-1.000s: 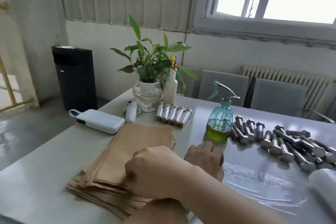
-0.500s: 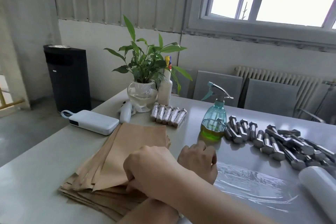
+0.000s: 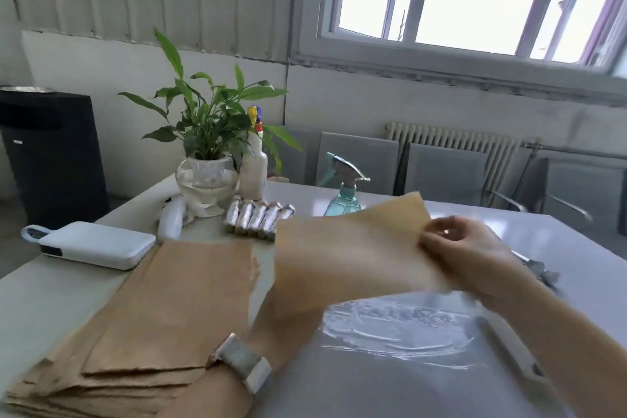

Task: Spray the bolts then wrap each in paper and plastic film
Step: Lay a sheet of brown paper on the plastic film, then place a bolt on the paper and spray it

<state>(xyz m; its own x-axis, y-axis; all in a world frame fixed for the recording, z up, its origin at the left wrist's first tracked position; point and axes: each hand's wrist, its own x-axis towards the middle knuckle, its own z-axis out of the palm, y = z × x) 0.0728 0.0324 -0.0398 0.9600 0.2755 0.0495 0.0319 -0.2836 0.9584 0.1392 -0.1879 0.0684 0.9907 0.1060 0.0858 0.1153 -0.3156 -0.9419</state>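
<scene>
Paper sheet (image 3: 349,258), brown, hangs above the plastic film (image 3: 400,332) spread on the table (image 3: 576,248); the right hand (image 3: 468,258) pinches its right edge. Left hand is hidden behind the sheet, so its grip cannot be told. Wrapped bolts (image 3: 258,217) lie beyond. No writing is legible.

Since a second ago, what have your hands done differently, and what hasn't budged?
The right hand has lifted one paper sheet off the paper stack and carries it right, above the plastic film. The left hand is hidden behind that sheet. Spray bottle, wrapped bolts and plant stayed put.
</scene>
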